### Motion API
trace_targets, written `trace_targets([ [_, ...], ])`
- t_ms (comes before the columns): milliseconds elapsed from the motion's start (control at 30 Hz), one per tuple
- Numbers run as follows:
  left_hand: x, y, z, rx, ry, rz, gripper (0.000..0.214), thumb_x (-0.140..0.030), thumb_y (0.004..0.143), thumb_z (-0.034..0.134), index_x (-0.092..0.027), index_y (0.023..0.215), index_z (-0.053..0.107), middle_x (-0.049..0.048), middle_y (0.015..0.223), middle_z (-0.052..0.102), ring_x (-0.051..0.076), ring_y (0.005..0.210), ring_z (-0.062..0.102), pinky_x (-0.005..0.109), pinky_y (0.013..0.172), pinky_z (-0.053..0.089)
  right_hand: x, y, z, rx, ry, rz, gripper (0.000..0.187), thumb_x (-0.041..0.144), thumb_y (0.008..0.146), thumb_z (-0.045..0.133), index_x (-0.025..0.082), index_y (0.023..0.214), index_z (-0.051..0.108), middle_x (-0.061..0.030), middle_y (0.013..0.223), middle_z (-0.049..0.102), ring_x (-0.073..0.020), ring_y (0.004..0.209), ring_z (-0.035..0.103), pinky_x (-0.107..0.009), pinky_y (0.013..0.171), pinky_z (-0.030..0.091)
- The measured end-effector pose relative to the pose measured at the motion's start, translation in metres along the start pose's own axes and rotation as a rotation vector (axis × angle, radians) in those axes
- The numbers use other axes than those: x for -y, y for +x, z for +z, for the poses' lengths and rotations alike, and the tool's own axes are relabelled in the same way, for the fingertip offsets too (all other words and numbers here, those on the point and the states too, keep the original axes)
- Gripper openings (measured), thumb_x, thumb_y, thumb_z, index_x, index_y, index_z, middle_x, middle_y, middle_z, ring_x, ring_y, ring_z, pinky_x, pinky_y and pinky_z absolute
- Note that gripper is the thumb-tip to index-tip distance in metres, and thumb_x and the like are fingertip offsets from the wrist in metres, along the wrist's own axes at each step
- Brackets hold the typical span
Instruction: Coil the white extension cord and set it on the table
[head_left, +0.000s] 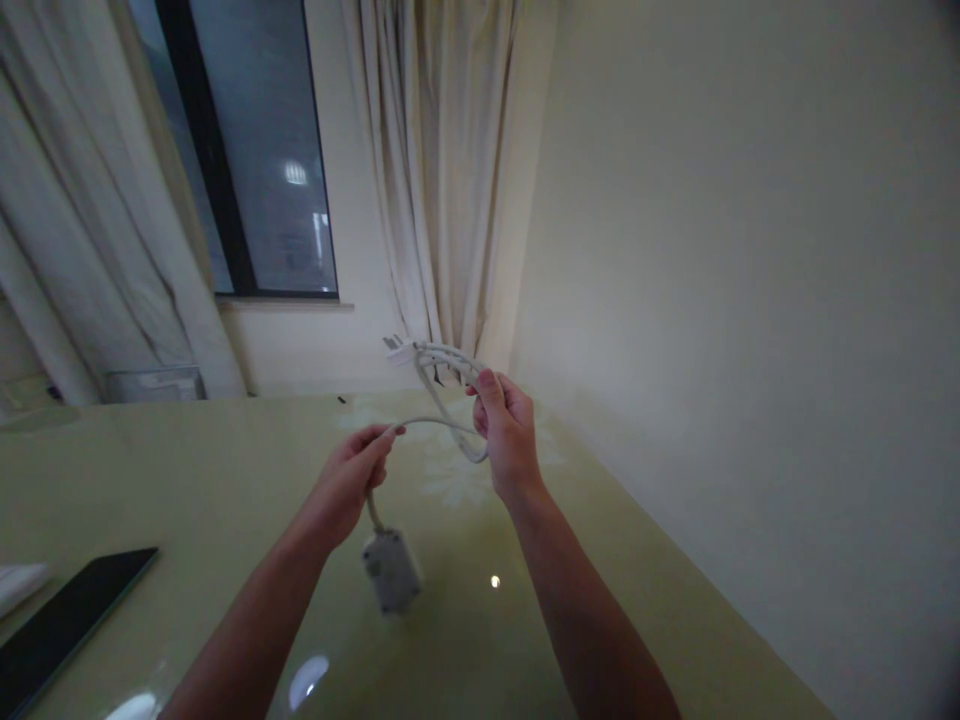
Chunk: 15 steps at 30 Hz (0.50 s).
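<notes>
Gripping the cord (375, 513) above the table (225, 480), the right hand (508, 428) wraps its fingers round loops (450, 352) already gathered; the left hand (355, 472) pinches the stretch (429, 419) not yet looped, above the hanging box (392, 572).

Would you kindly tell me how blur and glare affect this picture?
Head view: blur softens the pale-grey, boxy, plastic-looking block; head view: white glare spots mark the flat, glossy, yellow-green tabletop; head view: lighting looks dim.

Has a bare left hand (351, 485) and a bare right hand (507, 432). Widens from narrow wrists (523, 494) into smooth, rounded forearms (592, 620), likewise bare as far as the view's lower edge.
</notes>
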<state>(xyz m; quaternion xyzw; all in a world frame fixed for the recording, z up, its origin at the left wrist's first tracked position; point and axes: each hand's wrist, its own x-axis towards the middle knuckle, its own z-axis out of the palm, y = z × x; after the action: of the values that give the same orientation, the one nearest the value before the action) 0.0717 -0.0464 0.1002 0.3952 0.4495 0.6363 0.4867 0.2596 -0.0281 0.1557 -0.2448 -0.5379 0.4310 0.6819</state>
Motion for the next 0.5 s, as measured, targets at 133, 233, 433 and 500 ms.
trace_targets([
  [133,-0.013,-0.004,0.016,-0.113,-0.575,-0.22,0.016,0.0,0.095,0.053,-0.01,0.084,0.059,-0.0038,0.07,0.051,-0.001,0.044,0.032,0.013,0.041,0.026,-0.009,-0.003,0.009,0.099,0.045,0.011,0.049,0.066,0.095,0.067,0.02,0.081,0.061,0.0083,0.056,0.037,-0.008,0.05,0.028,-0.025,0.047,0.02],
  [233,-0.021,-0.006,0.017,-0.179,-0.66,-0.193,0.026,0.0,0.103,0.037,-0.011,0.085,0.052,-0.003,0.073,0.052,-0.002,0.044,0.036,0.01,0.043,0.031,-0.011,-0.008,0.012,0.213,0.05,0.023,0.048,0.065,0.098,0.064,0.021,0.079,0.059,0.0082,0.056,0.037,-0.0086,0.051,0.029,-0.026,0.049,0.021],
  [433,-0.06,-0.023,-0.004,-0.06,-1.141,-0.205,0.031,-0.008,0.11,0.025,-0.02,0.088,0.042,-0.008,0.065,0.038,0.003,0.044,0.041,0.01,0.038,0.033,-0.022,-0.008,0.009,0.402,0.019,0.03,0.05,0.063,0.1,0.062,0.021,0.074,0.055,0.0051,0.062,0.042,-0.0105,0.057,0.036,-0.028,0.056,0.029],
  [500,-0.072,-0.028,-0.014,-0.04,-1.219,-0.18,0.031,-0.005,0.109,0.024,-0.022,0.087,0.038,-0.0085,0.065,0.037,0.003,0.043,0.04,0.009,0.037,0.034,-0.031,-0.005,0.009,0.383,0.069,0.044,0.051,0.065,0.098,0.064,0.022,0.073,0.053,0.0054,0.061,0.041,-0.0114,0.057,0.037,-0.029,0.058,0.03],
])
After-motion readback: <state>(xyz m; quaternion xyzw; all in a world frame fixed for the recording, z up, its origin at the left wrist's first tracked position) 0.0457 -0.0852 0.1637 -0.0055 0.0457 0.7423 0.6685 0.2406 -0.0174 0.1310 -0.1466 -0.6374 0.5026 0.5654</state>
